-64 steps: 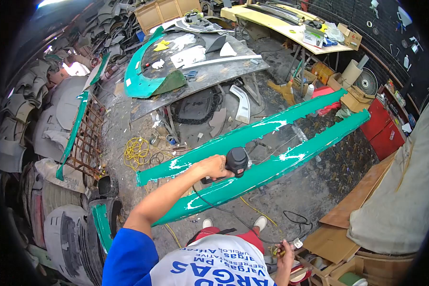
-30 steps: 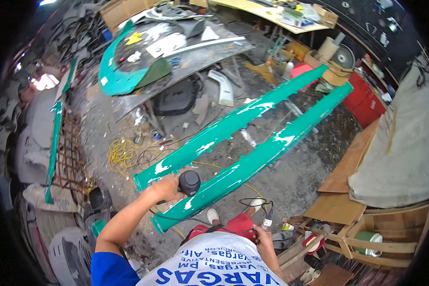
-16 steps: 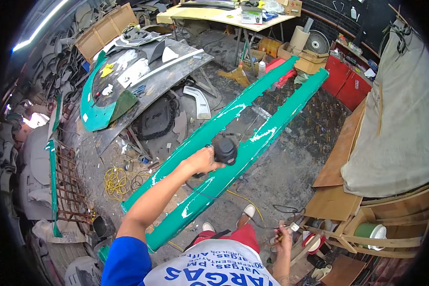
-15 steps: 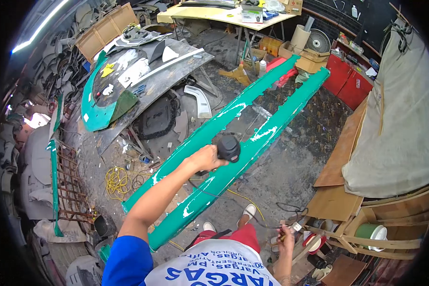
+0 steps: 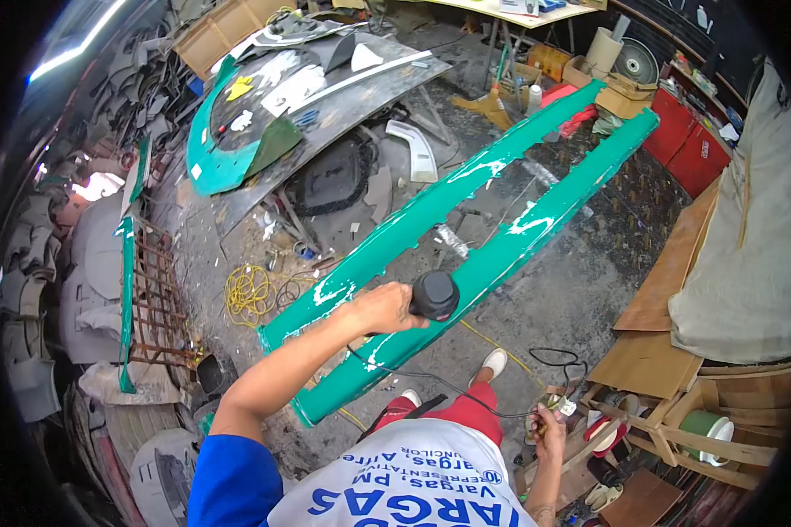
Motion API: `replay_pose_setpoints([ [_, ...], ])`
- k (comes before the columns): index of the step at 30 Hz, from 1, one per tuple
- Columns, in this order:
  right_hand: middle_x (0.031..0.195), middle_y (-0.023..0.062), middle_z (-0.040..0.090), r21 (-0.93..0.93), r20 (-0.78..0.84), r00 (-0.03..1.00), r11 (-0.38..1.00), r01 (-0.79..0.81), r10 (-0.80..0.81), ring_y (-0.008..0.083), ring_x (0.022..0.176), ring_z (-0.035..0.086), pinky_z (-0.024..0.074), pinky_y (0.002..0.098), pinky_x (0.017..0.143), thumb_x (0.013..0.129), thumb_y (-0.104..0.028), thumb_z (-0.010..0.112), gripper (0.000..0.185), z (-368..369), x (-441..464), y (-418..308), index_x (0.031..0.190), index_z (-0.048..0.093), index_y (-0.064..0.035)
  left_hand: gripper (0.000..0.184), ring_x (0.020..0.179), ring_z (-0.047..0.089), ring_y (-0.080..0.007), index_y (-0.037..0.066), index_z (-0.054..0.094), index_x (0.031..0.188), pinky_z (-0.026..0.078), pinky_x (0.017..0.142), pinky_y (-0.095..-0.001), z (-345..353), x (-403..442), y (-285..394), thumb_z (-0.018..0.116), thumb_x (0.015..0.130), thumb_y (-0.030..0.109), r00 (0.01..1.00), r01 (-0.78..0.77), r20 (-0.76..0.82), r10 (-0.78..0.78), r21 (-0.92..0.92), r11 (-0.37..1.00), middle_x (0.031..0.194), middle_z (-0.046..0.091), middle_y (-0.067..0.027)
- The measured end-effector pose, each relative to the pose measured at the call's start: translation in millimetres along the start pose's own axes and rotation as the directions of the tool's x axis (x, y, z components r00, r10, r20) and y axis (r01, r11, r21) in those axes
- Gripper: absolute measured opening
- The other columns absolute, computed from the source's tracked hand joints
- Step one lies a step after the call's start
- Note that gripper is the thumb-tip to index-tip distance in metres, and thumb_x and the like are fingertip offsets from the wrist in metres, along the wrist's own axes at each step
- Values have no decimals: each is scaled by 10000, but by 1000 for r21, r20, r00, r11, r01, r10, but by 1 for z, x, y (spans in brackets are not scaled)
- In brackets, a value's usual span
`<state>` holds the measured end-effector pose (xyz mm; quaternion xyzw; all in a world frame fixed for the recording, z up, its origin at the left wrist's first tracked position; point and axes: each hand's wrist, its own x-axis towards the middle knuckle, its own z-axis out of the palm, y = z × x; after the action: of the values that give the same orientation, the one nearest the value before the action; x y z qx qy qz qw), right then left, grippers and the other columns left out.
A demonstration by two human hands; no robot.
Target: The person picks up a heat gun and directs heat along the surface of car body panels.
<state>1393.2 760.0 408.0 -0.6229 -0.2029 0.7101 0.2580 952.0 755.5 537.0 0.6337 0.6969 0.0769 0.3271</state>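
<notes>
Two long green panels lie side by side, a far-left panel (image 5: 413, 224) and a near-right panel (image 5: 501, 255), both with white streaks. My left hand (image 5: 387, 309) is closed around a black corded power tool (image 5: 435, 295) with a rounded body, over the near-right panel. The tool's underside is hidden, so contact with the panel cannot be told. Low at the right, my right hand (image 5: 549, 426) is closed on the black power cord (image 5: 466, 406), beside a pale plug connector (image 5: 568, 407).
A dark table (image 5: 360, 105) holds a curved green part (image 5: 204, 158), gloves and trim. A yellow cable coil (image 5: 250, 294) lies on the floor at left. Wooden shelving (image 5: 659, 430) stands close at right, with a red cabinet (image 5: 690, 149) beyond. Silvery wrapped crossbars (image 5: 453, 241) span between the panels.
The camera view has shifted. My left hand and the power tool have moved back along the near-right panel, towards my body. My right hand still holds the cord.
</notes>
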Motion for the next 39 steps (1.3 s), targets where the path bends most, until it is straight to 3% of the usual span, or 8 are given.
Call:
replay_pose_setpoints([
  [12,688,81,672,-195,166,967,968,-160,194,112,481,542,339,226,388,785,-189,731,158,66,-61,131,804,642,-61,534,791,615,-437,-42,617,984,494,701,-484,29,-255,-43,692,792,451,881,419,225,-415,34,907,758,612,-298],
  [16,716,101,686,-254,194,949,947,-197,249,107,484,542,334,225,390,764,-216,754,191,85,-76,154,796,650,-59,481,763,615,-428,8,641,983,495,676,-471,56,-314,-66,696,789,445,944,327,71,-323,-47,944,739,611,-278],
  [20,726,99,687,-296,175,957,939,-174,233,102,483,541,335,220,392,766,-231,753,209,82,-78,155,803,650,-52,456,738,615,-428,-10,652,919,490,659,-471,46,-299,-50,698,790,425,873,455,184,-451,23,890,716,606,-274],
  [31,704,62,674,-100,-16,999,994,34,-35,95,489,531,347,222,408,781,-237,744,197,-5,-47,59,796,658,-60,376,855,633,-417,37,648,1030,486,729,-459,41,-166,6,713,765,296,900,90,-383,-207,-301,950,866,654,-258],
  [33,685,41,668,-51,22,996,995,84,-83,99,501,536,329,208,416,778,-246,750,192,-17,-37,41,759,639,-91,473,768,654,-309,36,596,1134,493,729,-392,49,-159,18,735,756,285,876,116,-425,-228,-273,955,803,668,-169],
  [35,689,33,674,-88,22,996,992,90,-88,86,486,523,319,197,409,773,-247,755,186,-31,-20,25,759,647,-96,468,708,655,-263,37,599,1146,498,703,-390,57,-162,34,718,758,270,826,402,-251,-504,-365,840,847,654,-184],
  [37,701,32,683,-215,72,995,973,87,-73,62,483,506,310,198,402,772,-257,754,187,-39,-6,6,755,657,-99,384,732,663,-376,-6,641,991,498,645,-433,84,-167,40,699,759,294,755,233,-499,-426,-403,885,758,652,-244],
  [39,714,27,689,-247,137,988,964,100,-68,43,491,497,298,200,397,778,-252,748,173,-43,15,-1,752,674,-98,357,548,649,-284,-24,633,968,492,547,-396,83,-182,73,715,750,246,677,413,-306,-669,-595,690,647,631,-190],
])
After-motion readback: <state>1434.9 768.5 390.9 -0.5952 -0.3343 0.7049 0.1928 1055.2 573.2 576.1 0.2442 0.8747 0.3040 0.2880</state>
